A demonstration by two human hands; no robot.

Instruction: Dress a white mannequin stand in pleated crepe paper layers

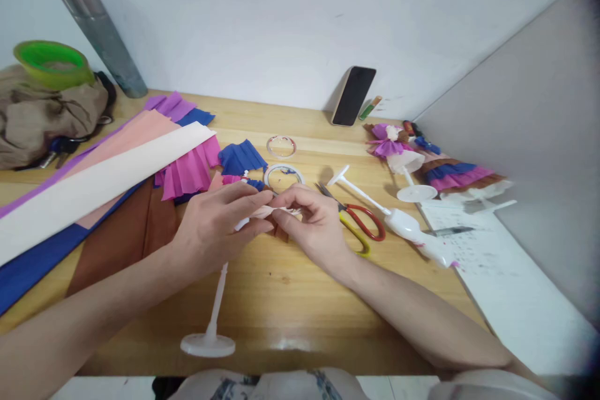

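Observation:
My left hand (220,215) and my right hand (309,219) meet over the middle of the wooden table, both closed in a pinch. Between their fingertips is a small, pale, gathered piece of crepe paper (267,211), mostly hidden by the fingers. Below my left hand stands a white plastic stand (218,300) with a round base; its upper end is hidden by that hand. Just beyond the fingers lies a roll of clear tape (284,178). Scissors (349,212) with red and yellow handles rest right of my right hand.
At left lie long crepe strips in white (107,190), blue and brown, near pleated pink (192,169) and blue pieces (241,156). A white doll body (415,234) on a stand lies at right, by paper (506,269) with a pen. A phone (355,97) leans on the wall.

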